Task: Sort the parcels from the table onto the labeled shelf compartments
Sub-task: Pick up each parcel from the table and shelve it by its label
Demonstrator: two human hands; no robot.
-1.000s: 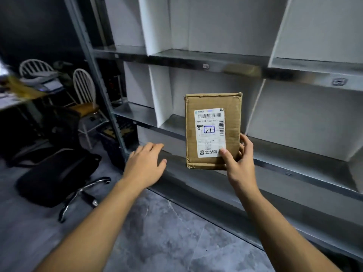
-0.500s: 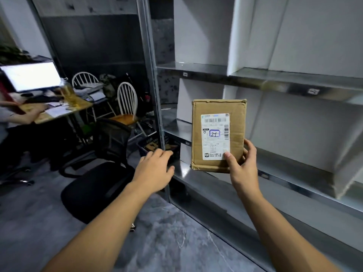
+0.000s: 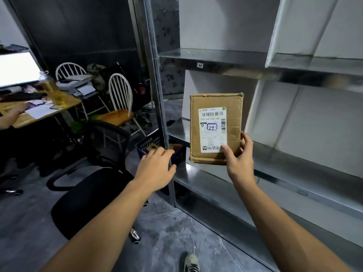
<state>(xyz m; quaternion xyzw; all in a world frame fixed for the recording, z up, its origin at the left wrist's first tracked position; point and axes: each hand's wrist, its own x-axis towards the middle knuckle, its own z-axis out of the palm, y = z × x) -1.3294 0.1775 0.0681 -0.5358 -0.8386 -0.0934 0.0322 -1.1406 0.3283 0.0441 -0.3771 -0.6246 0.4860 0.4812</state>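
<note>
My right hand grips the lower right corner of a flat brown cardboard parcel, held upright in front of the metal shelf unit. Its white shipping label carries a barcode and a handwritten "21" in a blue box. My left hand hovers empty to the left of the parcel, fingers loosely apart, over the shelf's front upright. A small tag marked "H" sits on the upper shelf edge. The compartments in view hold nothing.
A black office chair stands low on the left, close to the shelf post. A dark blue basket sits beside the post. Two white wooden chairs, a wooden desk with a monitor and another person's arm lie further left.
The view has swung left along the shelf, bringing its left end, the chair and the desk into sight. Both hands keep the same pose, the parcel still in my right hand.
</note>
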